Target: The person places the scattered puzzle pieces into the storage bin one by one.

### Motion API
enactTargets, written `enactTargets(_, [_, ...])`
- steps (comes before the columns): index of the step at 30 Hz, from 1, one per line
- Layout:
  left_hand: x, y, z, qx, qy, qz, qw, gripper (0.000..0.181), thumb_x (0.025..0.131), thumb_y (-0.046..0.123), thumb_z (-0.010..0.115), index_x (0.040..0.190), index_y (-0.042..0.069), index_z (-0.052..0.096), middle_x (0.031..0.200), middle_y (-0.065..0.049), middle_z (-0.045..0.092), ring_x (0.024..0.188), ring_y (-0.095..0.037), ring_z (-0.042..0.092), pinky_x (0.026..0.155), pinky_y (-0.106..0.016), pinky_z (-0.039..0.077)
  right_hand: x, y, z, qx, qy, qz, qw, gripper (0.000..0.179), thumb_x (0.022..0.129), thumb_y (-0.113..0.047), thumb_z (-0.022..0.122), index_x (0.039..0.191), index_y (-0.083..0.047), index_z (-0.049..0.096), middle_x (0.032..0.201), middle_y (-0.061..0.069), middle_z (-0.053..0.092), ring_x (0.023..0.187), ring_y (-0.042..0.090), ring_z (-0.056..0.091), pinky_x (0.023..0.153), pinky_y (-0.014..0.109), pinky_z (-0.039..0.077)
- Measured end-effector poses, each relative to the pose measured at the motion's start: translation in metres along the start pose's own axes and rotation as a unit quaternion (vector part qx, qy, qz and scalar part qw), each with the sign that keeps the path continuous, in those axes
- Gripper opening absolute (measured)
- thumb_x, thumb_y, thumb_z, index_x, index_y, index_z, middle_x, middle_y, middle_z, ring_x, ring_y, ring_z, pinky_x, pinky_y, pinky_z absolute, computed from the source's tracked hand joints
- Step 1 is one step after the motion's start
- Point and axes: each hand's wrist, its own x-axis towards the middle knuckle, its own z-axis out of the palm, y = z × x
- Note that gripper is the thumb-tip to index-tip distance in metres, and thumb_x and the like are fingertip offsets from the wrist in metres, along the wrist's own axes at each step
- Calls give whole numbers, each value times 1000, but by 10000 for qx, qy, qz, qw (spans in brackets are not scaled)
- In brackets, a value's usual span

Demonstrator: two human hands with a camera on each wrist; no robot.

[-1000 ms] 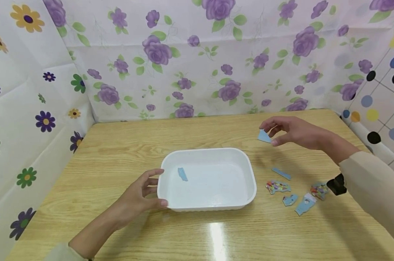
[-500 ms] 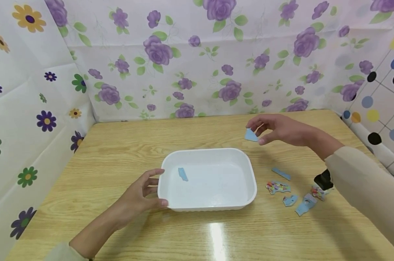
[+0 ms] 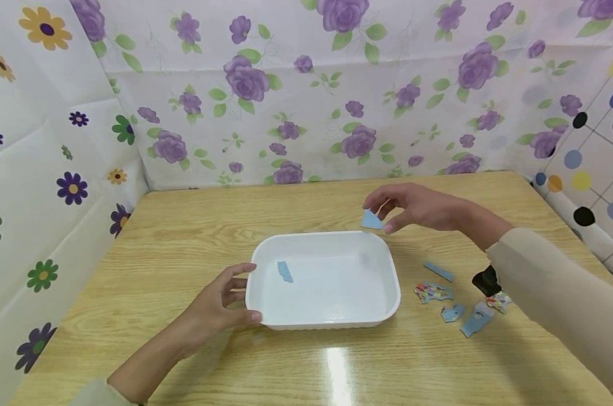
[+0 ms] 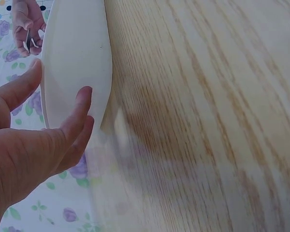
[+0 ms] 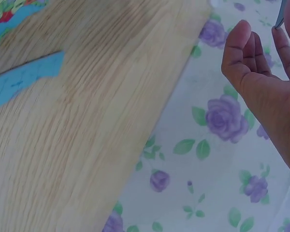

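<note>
My right hand (image 3: pixel 420 207) pinches a flat light blue puzzle piece (image 3: pixel 370 220) between thumb and fingertips, above the table behind the tub's far right corner. Only an edge of that piece (image 5: pixel 282 14) shows in the right wrist view. My left hand (image 3: pixel 212 304) holds the left end of the white plastic tub (image 3: pixel 326 325), thumb and index fingertip at its rim. In the left wrist view, other fingers lie along the tub's outer wall (image 4: pixel 79 58). Inside the tub, towards the left, lies one small light blue piece (image 3: pixel 285 272).
Right of the tub lie a narrow blue piece (image 3: pixel 438 271), a multicoloured piece (image 3: pixel 432 292), a small blue piece (image 3: pixel 452 313), a longer blue piece (image 3: pixel 476 320) and another multicoloured piece (image 3: pixel 499 302), partly behind the right wrist's black device (image 3: pixel 486 281). Flowered sheets (image 3: pixel 306 113) border the wooden table (image 3: pixel 199 225).
My right hand has carried the pinched blue piece leftwards, from the table's right side to the tub's far right corner, dipping slightly at the end. My left hand and the tub stay put.
</note>
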Motion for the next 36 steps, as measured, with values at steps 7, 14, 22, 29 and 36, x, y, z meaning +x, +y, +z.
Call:
enactTargets(7, [1, -1, 0, -32, -25, 11, 10000, 86, 76, 15, 82, 146, 17, 32, 138, -18, 44, 127, -33, 47, 94, -39, 49, 16, -9, 12, -144, -341, -145, 9992, 52, 86, -14, 73, 133, -7, 51, 133, 13, 48, 116, 29, 51, 91, 39, 49])
enactTargets(14, [1, -2, -1, 1, -8, 23, 10000, 86, 76, 16, 83, 146, 18, 32, 138, -17, 45, 127, -32, 48, 94, -39, 49, 31, -21, 24, -143, -596, -86, 9981, 49, 85, -12, 74, 130, -10, 53, 132, 10, 49, 116, 28, 51, 91, 39, 50])
enactTargets(22, [2, -2, -1, -31, -17, 12, 10000, 87, 76, 15, 83, 146, 15, 31, 138, -19, 44, 127, -33, 48, 93, -39, 50, 46, -26, 36, 81, -875, -121, 9961, 48, 83, -8, 75, 127, -9, 56, 129, 8, 52, 114, 29, 50, 89, 40, 50])
enactTargets(29, [3, -2, 0, -9, 21, -42, 10000, 86, 76, 13, 82, 146, 17, 32, 138, -18, 45, 127, -32, 48, 94, -39, 49, 59, -28, 53, 195, -1063, -164, 9940, 51, 81, -5, 76, 127, -5, 56, 125, 8, 55, 113, 30, 51, 89, 38, 50])
enactTargets(36, [3, -2, -1, -9, 1, -23, 10000, 85, 77, 13, 82, 146, 16, 32, 138, -19, 45, 127, -33, 47, 94, -40, 49, 66, -26, 64, 337, -1219, -106, 9919, 52, 80, -3, 76, 128, -3, 55, 122, 8, 55, 114, 33, 51, 89, 37, 50])
